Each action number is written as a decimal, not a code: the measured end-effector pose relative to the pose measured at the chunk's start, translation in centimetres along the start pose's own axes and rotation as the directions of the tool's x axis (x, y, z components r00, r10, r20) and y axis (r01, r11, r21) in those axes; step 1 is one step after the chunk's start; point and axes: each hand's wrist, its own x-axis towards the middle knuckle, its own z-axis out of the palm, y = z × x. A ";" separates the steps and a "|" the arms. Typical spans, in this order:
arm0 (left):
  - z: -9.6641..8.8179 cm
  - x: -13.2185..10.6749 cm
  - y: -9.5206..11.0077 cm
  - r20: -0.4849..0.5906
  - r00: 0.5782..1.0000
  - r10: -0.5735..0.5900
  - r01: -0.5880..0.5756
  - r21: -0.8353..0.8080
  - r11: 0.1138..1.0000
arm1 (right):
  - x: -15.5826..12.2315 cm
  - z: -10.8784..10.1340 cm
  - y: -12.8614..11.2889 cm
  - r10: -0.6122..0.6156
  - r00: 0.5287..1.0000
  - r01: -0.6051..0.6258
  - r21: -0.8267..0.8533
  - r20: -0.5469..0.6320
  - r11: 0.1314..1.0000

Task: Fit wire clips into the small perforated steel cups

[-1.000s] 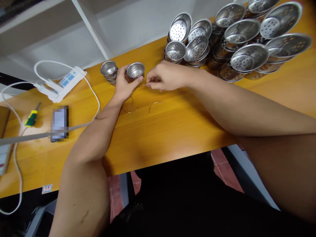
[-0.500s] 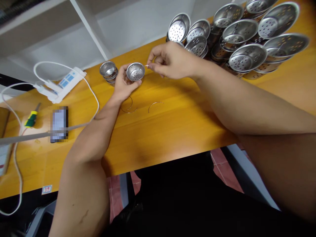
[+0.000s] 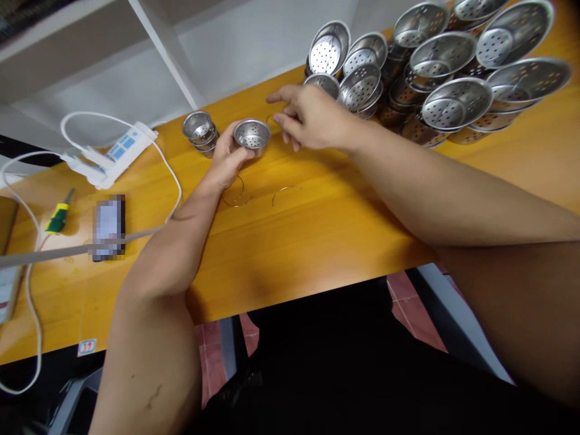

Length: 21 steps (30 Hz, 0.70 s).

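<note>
In the head view my left hand [image 3: 229,153] grips a small perforated metal cup [image 3: 252,134] round its side, its rim facing up. Just right of the cup is my right hand [image 3: 308,118], index finger stretched out and thumb apart from it. A thin curved wire [image 3: 268,117] shows between the cup and my right fingers; whether it touches either cannot be made out. Behind my left hand stands a short stack of similar cups [image 3: 198,128]. On the tabletop nearer me lie thin bent wires [image 3: 286,188], some of them beside my left wrist.
Many stacked perforated cups [image 3: 457,104] crowd the back right of the wooden table [image 3: 290,254]. At left are a white power strip [image 3: 124,152] with cables, a green-and-yellow-handled tool [image 3: 57,219] and a phone [image 3: 109,228]. A white shelf wall [image 3: 254,51] borders the back.
My right thumb and index finger have parted from their pinch on the thin wire. The cup in my left hand has shifted slightly right and tilted.
</note>
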 end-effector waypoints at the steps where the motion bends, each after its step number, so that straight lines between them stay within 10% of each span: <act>1: 0.2 -0.2 0.6 0.016 0.999 -0.034 0.035 -0.046 0.998 | 0.1 0.0 0.4 -0.009 1.000 0.009 -0.024 0.002 1.000; 8: 0.6 -0.9 3.2 0.108 0.987 -0.116 0.136 -0.206 0.969 | 0.9 0.1 1.9 0.032 0.997 -0.034 -0.023 -0.072 0.999; 13: 2.0 -1.0 3.3 -0.014 0.989 -0.145 0.140 -0.192 0.971 | 1.5 1.1 3.0 0.027 0.995 -0.010 0.173 -0.099 0.985; 21: 2.0 -1.0 3.3 0.076 0.995 -0.057 0.062 -0.074 0.995 | 1.7 1.6 3.4 0.110 0.990 -0.141 0.459 0.092 0.877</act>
